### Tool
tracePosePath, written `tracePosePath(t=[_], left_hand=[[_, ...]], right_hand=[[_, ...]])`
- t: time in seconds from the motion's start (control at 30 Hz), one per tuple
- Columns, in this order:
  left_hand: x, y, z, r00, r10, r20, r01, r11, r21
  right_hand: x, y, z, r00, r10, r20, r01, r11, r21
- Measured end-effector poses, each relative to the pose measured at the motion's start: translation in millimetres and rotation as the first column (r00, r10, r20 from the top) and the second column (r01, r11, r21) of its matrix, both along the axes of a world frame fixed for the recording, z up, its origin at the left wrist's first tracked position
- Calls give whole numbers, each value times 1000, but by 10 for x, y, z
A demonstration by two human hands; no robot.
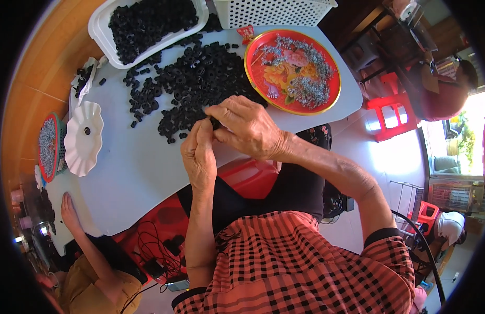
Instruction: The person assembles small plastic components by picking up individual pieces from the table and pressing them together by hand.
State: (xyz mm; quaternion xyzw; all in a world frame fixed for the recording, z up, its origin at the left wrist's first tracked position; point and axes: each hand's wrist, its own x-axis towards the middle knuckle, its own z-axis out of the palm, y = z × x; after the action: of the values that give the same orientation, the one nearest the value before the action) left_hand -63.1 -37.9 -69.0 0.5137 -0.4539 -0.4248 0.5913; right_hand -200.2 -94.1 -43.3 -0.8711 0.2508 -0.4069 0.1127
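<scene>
My left hand [199,157] and my right hand [252,128] meet over the near edge of the table, fingertips pinched together. Between them shows a bit of a small black part [215,123], mostly covered by the fingers. Just beyond my hands spreads a loose heap of small black ribbed parts [200,73]. Right of the heap lies a round red tray [292,106] with a gold rim and a flower pattern. Small silvery metal pieces [310,93] are scattered over it; they are too small to name.
A white tub [98,34] full of black parts and a white perforated basket [276,13] stand at the back. At left are a scalloped white dish [80,149] and a green basket [59,141] of metal pieces. Another person's hand [70,212] rests on the table's left edge.
</scene>
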Motion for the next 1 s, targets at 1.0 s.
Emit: tracePosePath(t=[1.0], left_hand=[[16,23,34,978,-75,-197,76,997,1]], right_hand=[[599,-1065,203,936,3,-351,44,991,126]])
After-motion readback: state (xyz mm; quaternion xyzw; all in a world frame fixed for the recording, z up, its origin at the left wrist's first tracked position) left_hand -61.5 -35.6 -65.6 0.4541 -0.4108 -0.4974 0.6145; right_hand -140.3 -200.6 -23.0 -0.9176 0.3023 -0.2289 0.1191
